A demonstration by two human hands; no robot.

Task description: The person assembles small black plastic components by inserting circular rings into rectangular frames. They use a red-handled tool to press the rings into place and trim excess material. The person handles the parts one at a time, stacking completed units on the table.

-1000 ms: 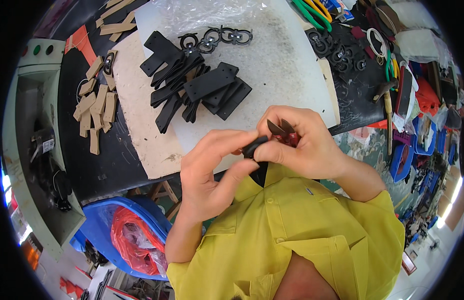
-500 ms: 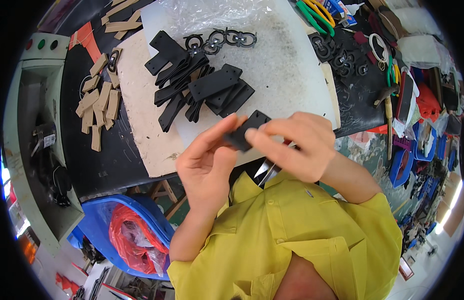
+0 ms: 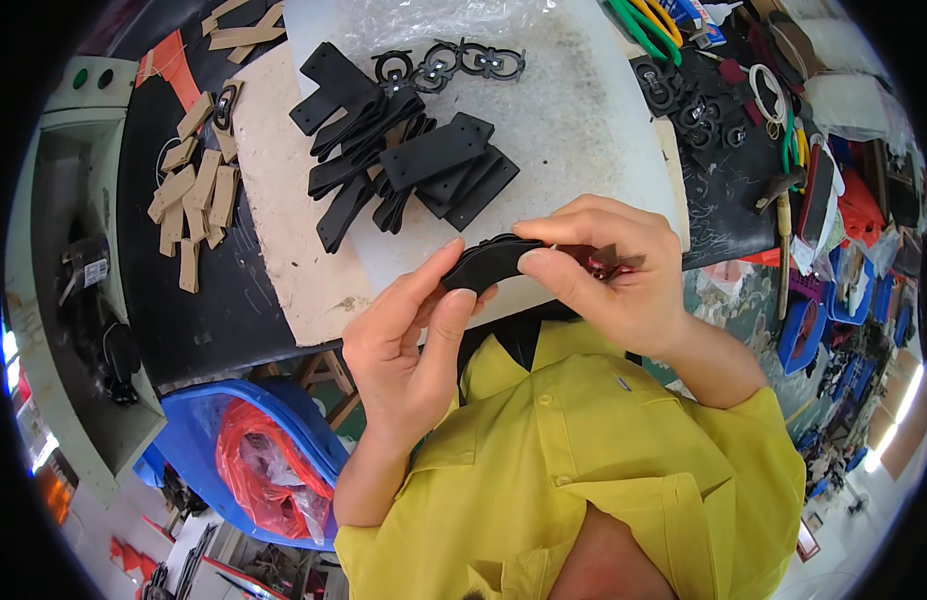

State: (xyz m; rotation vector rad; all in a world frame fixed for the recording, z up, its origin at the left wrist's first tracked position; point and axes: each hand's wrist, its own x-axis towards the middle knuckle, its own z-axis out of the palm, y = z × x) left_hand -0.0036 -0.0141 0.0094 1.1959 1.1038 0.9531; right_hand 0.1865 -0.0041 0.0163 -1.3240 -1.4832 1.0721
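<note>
Both hands hold a black leather-like strip (image 3: 488,262) in front of my chest, bent into an arch. My left hand (image 3: 398,345) pinches its left end between thumb and fingers. At the other end, the thumb and forefinger of my right hand (image 3: 623,275) grip it. A dark red tool (image 3: 601,262), perhaps snips, lies tucked in my right palm, mostly hidden by the fingers. Just beyond the hands lies a heap of similar black strips (image 3: 433,155) with small holes at their ends. Black oval ring fittings (image 3: 435,68) stand in a row behind that heap.
Tan strips (image 3: 191,200) lie scattered on the black tabletop at left. A whitish board (image 3: 603,130) covers the table's middle, with clear plastic film at its far edge. More black fittings (image 3: 695,120) and a hammer (image 3: 781,215) are at right. A blue bin (image 3: 183,440) stands below left.
The black strip has turned and now arches between both hands. My right hand has shifted slightly right, and the metal blades seen beneath it are out of sight.
</note>
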